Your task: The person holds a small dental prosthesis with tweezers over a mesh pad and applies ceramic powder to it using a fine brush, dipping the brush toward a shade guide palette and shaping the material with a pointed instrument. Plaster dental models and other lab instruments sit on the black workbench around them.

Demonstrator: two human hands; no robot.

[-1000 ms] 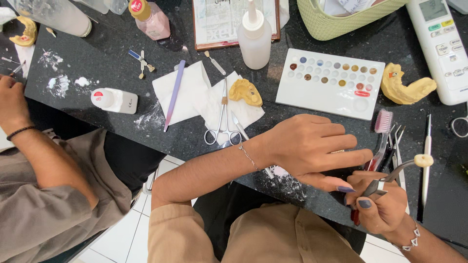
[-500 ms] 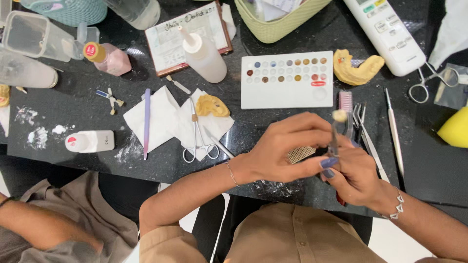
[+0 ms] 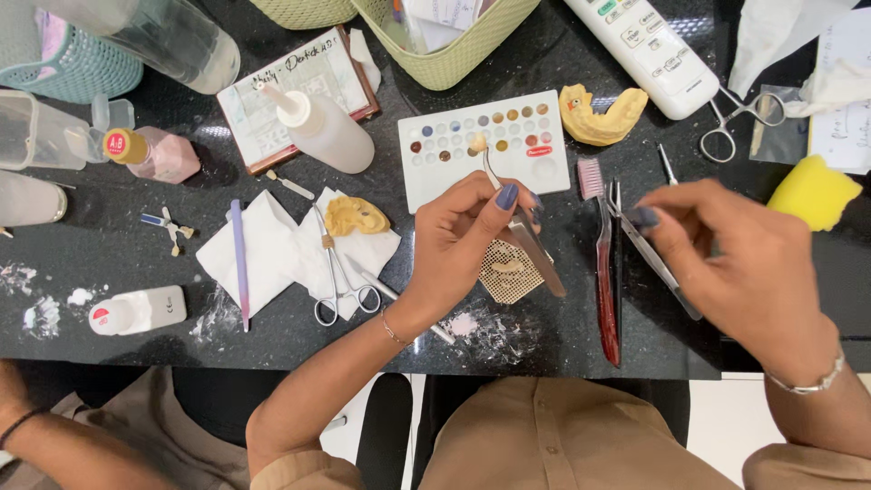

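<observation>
While the left hand (image 3: 467,240) pinches tweezers (image 3: 517,213) tip-up, a small pale tooth piece (image 3: 477,142) sits raised over the palette (image 3: 485,145) near the worktop's (image 3: 109,245) far edge, clear for work. The right hand (image 3: 744,263) closes its fingers on a thin tool (image 3: 658,263) beside the red brush (image 3: 603,272).

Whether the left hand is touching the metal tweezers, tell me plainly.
Touching. The head view shows the left hand pinching the metal tweezers between thumb and fingers, with the shaft running out on both sides of the grip.
</observation>
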